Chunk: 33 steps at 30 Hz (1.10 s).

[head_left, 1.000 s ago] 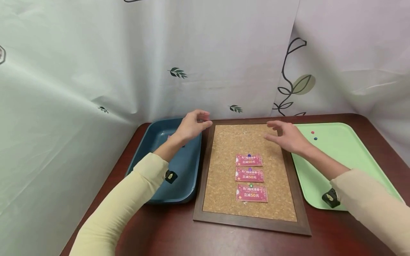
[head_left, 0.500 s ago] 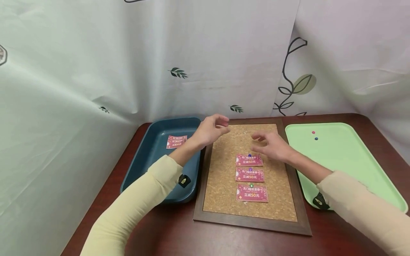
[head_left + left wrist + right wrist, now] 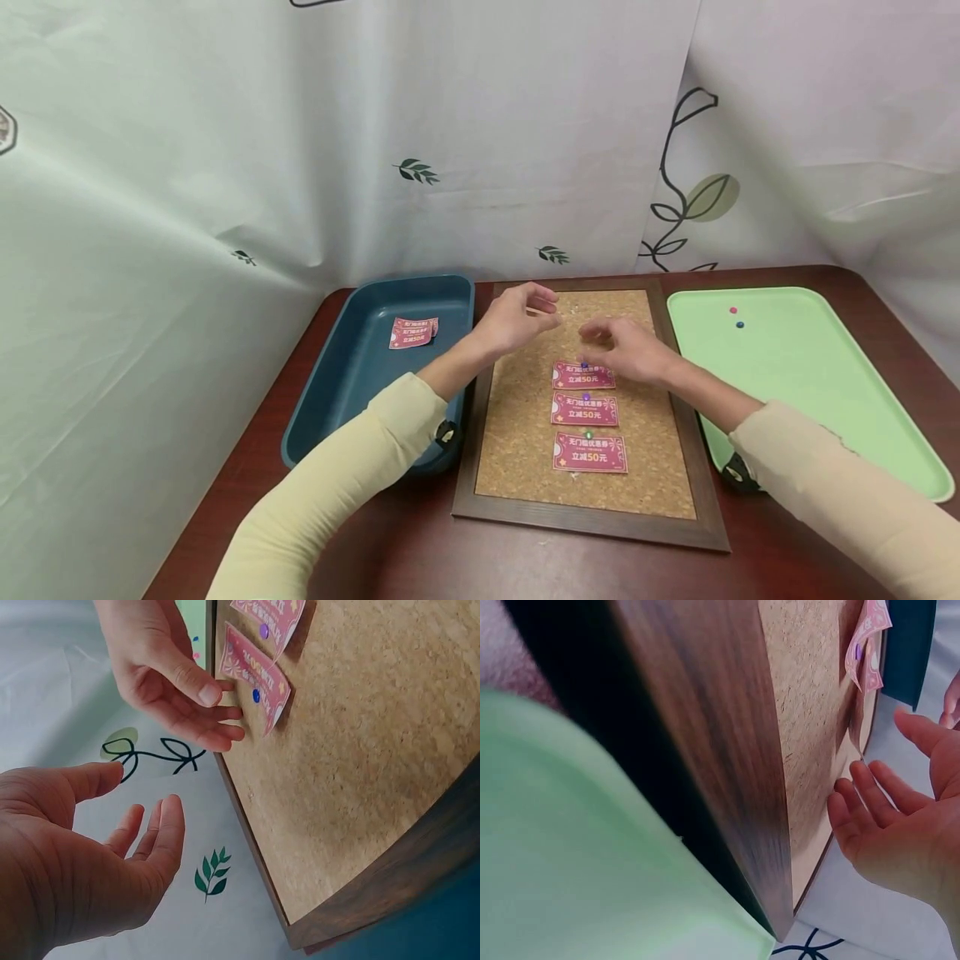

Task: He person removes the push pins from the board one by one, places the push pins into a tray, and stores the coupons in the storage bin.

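Three pink coupons lie in a column on a framed cork board [image 3: 525, 450]. A blue pushpin [image 3: 256, 695] holds the top coupon [image 3: 577, 379], a purple one [image 3: 587, 397] the middle coupon [image 3: 600, 412], and a green one [image 3: 588, 434] the bottom coupon [image 3: 577, 458]. My right hand [image 3: 628, 350] hovers beside the top coupon, fingers loosely bent and empty, its fingertips close to the blue pin. Contact with the paper cannot be told. Over the upper left of the board is my left hand [image 3: 517, 321], thumb and fingers apart, holding nothing.
Left of the board stands a deep blue tray [image 3: 330, 400] with overlapping pink coupons [image 3: 412, 333] inside. To the right, a pale green tray [image 3: 795, 392] carries a red pushpin [image 3: 732, 310] and a blue pushpin [image 3: 740, 325]. A patterned white sheet hangs behind the dark red table [image 3: 510, 567].
My left hand has moved right from the blue tray's edge to over the board. My right hand has come left and down to the top coupon. The coupons in the blue tray are now uncovered.
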### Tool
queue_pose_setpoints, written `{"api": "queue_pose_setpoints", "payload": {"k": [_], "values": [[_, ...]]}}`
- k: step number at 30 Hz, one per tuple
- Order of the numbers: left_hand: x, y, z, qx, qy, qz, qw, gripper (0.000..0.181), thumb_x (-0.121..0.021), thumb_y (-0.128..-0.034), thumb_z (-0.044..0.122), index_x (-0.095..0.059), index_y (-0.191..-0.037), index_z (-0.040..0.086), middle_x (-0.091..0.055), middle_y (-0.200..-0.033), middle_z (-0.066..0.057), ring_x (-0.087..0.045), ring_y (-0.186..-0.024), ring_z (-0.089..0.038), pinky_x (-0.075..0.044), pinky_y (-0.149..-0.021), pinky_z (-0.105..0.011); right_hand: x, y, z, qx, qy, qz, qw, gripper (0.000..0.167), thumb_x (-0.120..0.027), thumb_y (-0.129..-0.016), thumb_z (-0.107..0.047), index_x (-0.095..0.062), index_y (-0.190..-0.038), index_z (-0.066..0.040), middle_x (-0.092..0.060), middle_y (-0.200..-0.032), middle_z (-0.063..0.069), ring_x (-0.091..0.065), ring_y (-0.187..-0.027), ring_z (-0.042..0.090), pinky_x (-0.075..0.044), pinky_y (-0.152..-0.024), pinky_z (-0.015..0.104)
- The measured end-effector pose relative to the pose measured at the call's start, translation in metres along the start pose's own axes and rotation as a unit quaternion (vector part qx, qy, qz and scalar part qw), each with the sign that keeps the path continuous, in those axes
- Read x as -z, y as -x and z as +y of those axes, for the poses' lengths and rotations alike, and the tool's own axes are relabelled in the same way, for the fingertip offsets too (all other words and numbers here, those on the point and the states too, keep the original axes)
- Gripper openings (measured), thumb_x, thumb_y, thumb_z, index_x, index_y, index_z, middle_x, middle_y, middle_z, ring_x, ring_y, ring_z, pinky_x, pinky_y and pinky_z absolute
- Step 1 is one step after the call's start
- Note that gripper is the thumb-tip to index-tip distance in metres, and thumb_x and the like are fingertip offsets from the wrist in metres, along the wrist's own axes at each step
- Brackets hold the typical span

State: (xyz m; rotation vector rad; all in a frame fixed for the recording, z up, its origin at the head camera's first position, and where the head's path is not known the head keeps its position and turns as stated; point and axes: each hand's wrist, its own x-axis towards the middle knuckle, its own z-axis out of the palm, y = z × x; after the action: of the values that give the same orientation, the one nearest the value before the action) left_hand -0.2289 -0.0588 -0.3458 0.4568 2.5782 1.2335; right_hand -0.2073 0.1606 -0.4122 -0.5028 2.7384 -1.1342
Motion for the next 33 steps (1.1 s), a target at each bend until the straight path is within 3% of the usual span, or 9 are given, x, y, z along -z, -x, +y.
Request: {"api": "queue_pose_setpoints", "payload": {"k": [6,14,22,27,33], "values": [[-0.008,-0.001,-0.002,-0.006,0.005,-0.006,1.0000,0.030,-0.072,-0.1028,0.016,-0.066,-0.132,0.010,-0.071,-0.123,-0.007,-0.067,-0.116,-0.023,-0.056,-0.094,-0.039,-0.002,0.000,0.003,0.010,-0.003,-0.001,0.9999,0.038,-0.076,-0.098,-0.015,-0.069,-0.129,0.006,-0.072,-0.120,0.018,-0.065,-0.104,0.030,-0.054,-0.091,0.047],[-0.022,-0.004,-0.005,-0.018,0.006,-0.023,0.9996,0.034,-0.071,-0.1017,0.011,-0.065,-0.134,0.001,-0.071,-0.121,-0.011,-0.067,-0.115,-0.025,-0.057,-0.091,-0.035,-0.005,0.001,0.006,0.017,-0.010,-0.005,0.9998,0.027,-0.078,-0.095,-0.008,-0.073,-0.118,0.004,-0.069,-0.101,0.010,-0.058,-0.088,0.024,-0.048,-0.076,0.036],[-0.035,-0.004,-0.012,0.011,-0.053,-0.056,0.9970,0.035,-0.070,-0.1035,0.017,-0.068,-0.135,0.004,-0.071,-0.122,-0.009,-0.066,-0.115,-0.023,-0.055,-0.094,-0.035,-0.009,0.001,0.006,0.033,-0.008,-0.002,0.9994,0.014,-0.077,-0.093,0.001,-0.077,-0.107,0.002,-0.069,-0.091,0.006,-0.056,-0.082,0.020,-0.047,-0.072,0.034],[-0.040,-0.006,-0.020,0.020,-0.082,-0.068,0.9941,0.032,-0.073,-0.1017,0.015,-0.070,-0.131,0.003,-0.072,-0.120,-0.009,-0.066,-0.112,-0.020,-0.054,-0.095,-0.033,-0.011,0.000,0.005,0.014,-0.005,0.000,0.9999,0.008,-0.076,-0.094,0.001,-0.077,-0.102,0.000,-0.068,-0.088,0.005,-0.057,-0.081,0.019,-0.047,-0.072,0.033],[-0.043,-0.006,-0.026,0.015,-0.124,-0.065,0.9900,0.024,-0.077,-0.0978,0.009,-0.072,-0.121,0.004,-0.071,-0.109,-0.006,-0.063,-0.099,-0.015,-0.052,-0.087,-0.028,-0.012,-0.002,0.003,-0.012,0.003,-0.002,0.9999,0.005,-0.077,-0.094,-0.001,-0.076,-0.098,-0.002,-0.067,-0.085,0.004,-0.057,-0.080,0.018,-0.046,-0.071,0.033]]}}
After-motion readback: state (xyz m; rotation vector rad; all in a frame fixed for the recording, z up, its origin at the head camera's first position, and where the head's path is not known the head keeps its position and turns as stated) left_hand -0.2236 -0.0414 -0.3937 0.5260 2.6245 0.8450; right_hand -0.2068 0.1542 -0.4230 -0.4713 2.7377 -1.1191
